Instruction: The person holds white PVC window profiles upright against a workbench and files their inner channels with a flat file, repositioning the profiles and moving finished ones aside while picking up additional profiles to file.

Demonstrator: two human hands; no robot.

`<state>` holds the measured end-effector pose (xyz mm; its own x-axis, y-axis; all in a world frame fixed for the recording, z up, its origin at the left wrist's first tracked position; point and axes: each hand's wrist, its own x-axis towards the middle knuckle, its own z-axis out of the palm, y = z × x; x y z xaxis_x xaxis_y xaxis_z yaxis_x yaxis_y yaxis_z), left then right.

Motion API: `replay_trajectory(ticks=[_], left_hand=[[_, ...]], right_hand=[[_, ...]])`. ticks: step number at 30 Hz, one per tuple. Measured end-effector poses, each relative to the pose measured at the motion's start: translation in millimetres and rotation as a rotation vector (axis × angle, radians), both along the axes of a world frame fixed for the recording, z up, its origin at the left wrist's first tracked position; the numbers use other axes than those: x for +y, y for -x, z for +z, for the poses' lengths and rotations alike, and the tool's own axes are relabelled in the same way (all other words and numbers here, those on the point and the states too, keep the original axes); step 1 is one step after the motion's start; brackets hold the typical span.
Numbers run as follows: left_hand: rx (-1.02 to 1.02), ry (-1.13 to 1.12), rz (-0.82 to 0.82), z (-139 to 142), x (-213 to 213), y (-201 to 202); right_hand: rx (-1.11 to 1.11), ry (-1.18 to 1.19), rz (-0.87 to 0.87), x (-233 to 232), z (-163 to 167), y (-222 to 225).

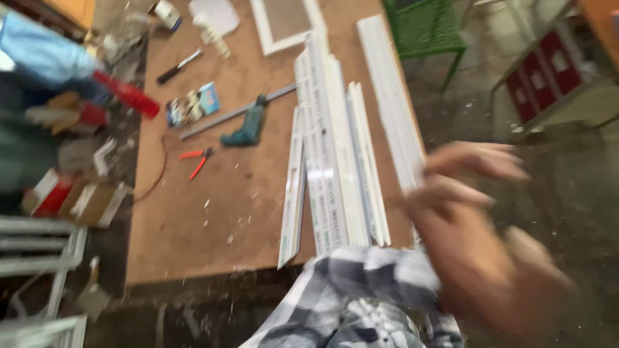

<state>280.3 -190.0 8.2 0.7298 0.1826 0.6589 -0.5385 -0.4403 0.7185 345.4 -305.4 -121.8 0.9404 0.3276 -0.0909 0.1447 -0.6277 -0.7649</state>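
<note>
workshop scene, brown board worktop [213,212] on a dusty grey floor [567,193], whole frame motion-blurred.

one hand [477,212] in view at the right, very blurred, raised over the worktop's right edge, fingers [490,161] spread and loosely extended, released, grasping nothing. cannot tell which hand it is for certain; it reads as the right one. checked sleeve [361,303] runs into it from the bottom middle. no other hand of the wearer in view.

nearest thing: the white plastic profile strips [338,167], long pieces lying roughly parallel along the worktop's right half, bundle ends reaching the near edge. the hand is just beside their right side, at the outermost strip [390,96], which lies along the worktop edge; contact cannot be told through the blur. one strip [293,193] on the left of the bundle overhangs the near edge a little.

left of the strips: teal power drill [248,129] lying on a long metal bar [232,113] set diagonally. further left, red-handled pliers [198,161], a small colourful booklet [192,104], and a black-handled tool [177,67] near the far left corner. white rectangular frame [284,22] at the far edge. white chips scattered over the board.

off the worktop: green metal chair [425,32] top right, red-panelled rack [545,71] further right, cardboard boxes [84,200] and clutter on the left, white frame pieces [39,258] bottom left. a person in a light blue sleeve [39,51] at top left, with a red object [126,93] beside them.
</note>
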Motion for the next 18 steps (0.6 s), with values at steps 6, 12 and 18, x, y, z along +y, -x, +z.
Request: replay_trajectory(ticks=[6, 12, 18], left_hand=[[0.029, -0.005, -0.170, 41.2, -35.9, 34.3], [0.091, 0.035, -0.135, 22.8, -71.8, 50.3], [0.106, 0.064, -0.141, 30.9, -75.0, 53.4]], right_hand=[[-0.017, 0.017, 0.011, -9.8, 10.4, -16.3], [0.205, 0.153, 0.221, 22.9, -63.6, 96.2], [0.213, 0.190, 0.204, 19.8, -56.1, 76.1]])
